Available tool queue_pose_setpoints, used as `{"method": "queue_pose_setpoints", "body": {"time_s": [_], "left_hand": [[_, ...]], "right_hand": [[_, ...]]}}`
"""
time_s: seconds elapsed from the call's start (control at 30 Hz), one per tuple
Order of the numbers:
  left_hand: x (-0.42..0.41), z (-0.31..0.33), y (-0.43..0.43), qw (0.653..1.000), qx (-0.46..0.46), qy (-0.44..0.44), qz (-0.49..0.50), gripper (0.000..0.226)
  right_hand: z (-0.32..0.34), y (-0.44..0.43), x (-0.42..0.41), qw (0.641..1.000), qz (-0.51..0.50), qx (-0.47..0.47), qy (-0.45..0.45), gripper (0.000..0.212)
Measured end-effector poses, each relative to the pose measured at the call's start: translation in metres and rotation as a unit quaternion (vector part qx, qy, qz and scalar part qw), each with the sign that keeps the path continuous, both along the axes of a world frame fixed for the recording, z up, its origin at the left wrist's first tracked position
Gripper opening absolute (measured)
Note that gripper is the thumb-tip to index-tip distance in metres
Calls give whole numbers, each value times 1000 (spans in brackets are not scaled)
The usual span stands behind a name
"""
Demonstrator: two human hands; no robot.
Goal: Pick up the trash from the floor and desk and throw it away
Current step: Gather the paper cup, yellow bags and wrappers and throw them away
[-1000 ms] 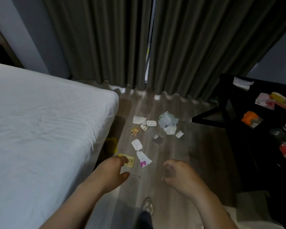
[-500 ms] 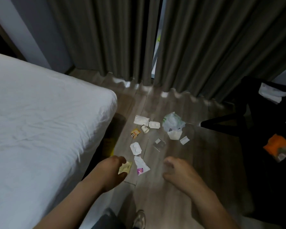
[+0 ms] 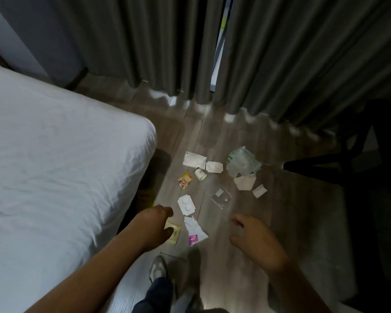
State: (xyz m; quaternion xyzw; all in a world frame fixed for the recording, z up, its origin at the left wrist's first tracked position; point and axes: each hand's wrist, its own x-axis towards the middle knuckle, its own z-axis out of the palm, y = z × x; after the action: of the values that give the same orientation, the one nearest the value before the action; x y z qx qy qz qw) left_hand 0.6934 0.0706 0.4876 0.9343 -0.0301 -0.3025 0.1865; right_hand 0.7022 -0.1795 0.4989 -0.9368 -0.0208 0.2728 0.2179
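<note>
Several pieces of trash lie on the wood floor: a white packet, a small paper cup, an orange candy wrapper, a white blister pack, clear plastic, a crumpled green-white bag, white paper scraps, a torn white-and-pink wrapper and a pale yellow wrapper. My left hand hangs above the yellow wrapper, fingers loosely curled, holding nothing. My right hand hovers to the right of the torn wrapper, relaxed and empty.
A bed with a white sheet fills the left. Grey curtains hang behind the trash. A black chair or desk frame stands at the right. My shoe is on the floor below the hands.
The view has moved closer to the trash and tipped down. The cluttered black desk at the right has left the frame. Both hands stay empty in front of me.
</note>
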Motion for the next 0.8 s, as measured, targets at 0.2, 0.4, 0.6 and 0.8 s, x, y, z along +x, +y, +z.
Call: {"method": "queue_pose_setpoints", "body": {"time_s": [0.2, 0.4, 0.6, 0.8], "left_hand": [[57, -73, -1, 1000, 11, 15, -2, 42], [94, -190, -8, 999, 15, 26, 16, 45], [108, -332, -8, 999, 40, 6, 21, 47], [91, -507, 2, 1000, 11, 23, -1, 54]], "right_hand": [[-57, 3, 56, 987, 99, 37, -122, 18], [-182, -5, 109, 999, 34, 21, -32, 38], [-321, 1, 138, 995, 95, 15, -32, 42], [-491, 10, 135, 991, 96, 86, -43, 42]]}}
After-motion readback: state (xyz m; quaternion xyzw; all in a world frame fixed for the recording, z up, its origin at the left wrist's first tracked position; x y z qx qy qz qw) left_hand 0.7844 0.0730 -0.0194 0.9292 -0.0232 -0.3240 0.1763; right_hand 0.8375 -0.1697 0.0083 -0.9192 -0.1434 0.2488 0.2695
